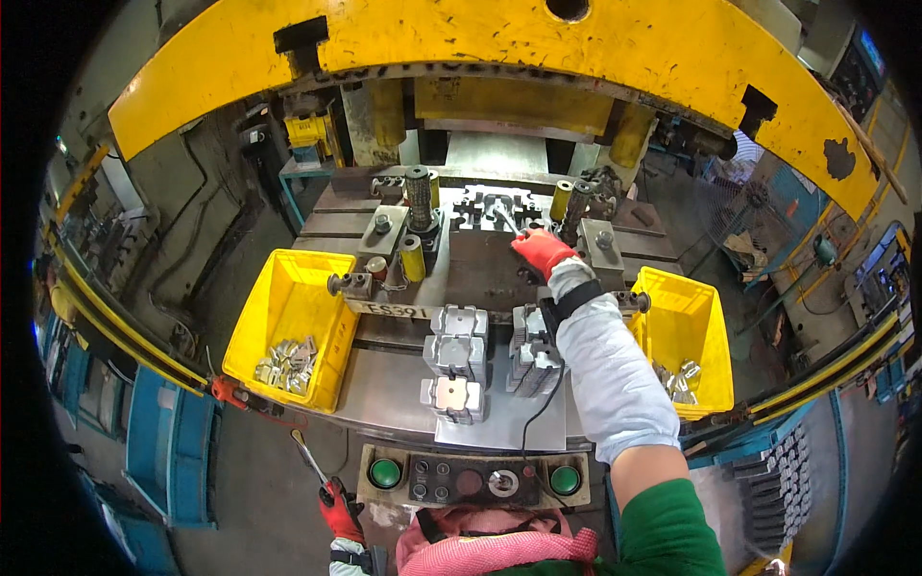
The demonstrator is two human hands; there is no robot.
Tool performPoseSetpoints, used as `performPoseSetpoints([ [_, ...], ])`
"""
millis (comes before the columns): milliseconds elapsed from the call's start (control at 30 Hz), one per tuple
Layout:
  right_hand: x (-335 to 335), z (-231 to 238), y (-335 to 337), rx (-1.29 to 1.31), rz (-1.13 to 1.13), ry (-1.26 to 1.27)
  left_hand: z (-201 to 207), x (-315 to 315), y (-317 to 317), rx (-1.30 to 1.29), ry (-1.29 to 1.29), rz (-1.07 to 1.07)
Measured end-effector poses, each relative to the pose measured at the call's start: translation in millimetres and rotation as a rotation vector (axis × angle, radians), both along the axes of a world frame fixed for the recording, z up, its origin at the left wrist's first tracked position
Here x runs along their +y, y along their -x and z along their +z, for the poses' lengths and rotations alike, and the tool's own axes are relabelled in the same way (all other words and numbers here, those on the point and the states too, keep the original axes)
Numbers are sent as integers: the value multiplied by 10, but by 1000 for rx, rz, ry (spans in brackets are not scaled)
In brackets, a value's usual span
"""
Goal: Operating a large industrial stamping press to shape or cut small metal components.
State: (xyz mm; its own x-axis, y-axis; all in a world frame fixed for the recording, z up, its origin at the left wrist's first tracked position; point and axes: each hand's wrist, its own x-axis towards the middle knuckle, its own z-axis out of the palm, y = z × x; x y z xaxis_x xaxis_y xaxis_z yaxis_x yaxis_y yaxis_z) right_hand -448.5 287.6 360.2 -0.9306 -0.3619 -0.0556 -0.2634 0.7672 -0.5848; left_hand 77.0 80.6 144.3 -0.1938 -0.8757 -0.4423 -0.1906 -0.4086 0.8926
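Note:
My right hand, in a red glove, reaches into the press and is closed around a slim silver tool. Its far end lies over the shaped metal die; whether it grips a part there I cannot tell. Low at the left, my left hand, also red-gloved, is closed on a long thin metal tool with a yellowish tip. Stacks of bent metal parts stand on the press table, with a second group of metal parts beside my right forearm.
A yellow bin with small metal pieces stands left, another yellow bin right. Dark guide posts flank the die. The yellow press beam spans above. In front is a control panel with green buttons. A black cable hangs down.

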Motion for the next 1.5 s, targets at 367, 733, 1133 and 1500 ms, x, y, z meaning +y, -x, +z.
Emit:
performPoseSetpoints([
  [367,845,279,-776,-349,-14,938,-329,129,-33,-26,-107,-42],
  [733,-138,54,-81,69,-121,-23,-415,9,73,-68,-57,-171],
  [1133,1520,36,-1396,20,-189,994,-576,155,-120,-79,-185,-70],
  [1500,3126,-3176,-3882,-140,-1074,788,-1490,-305,314,-271,-114,-382],
])
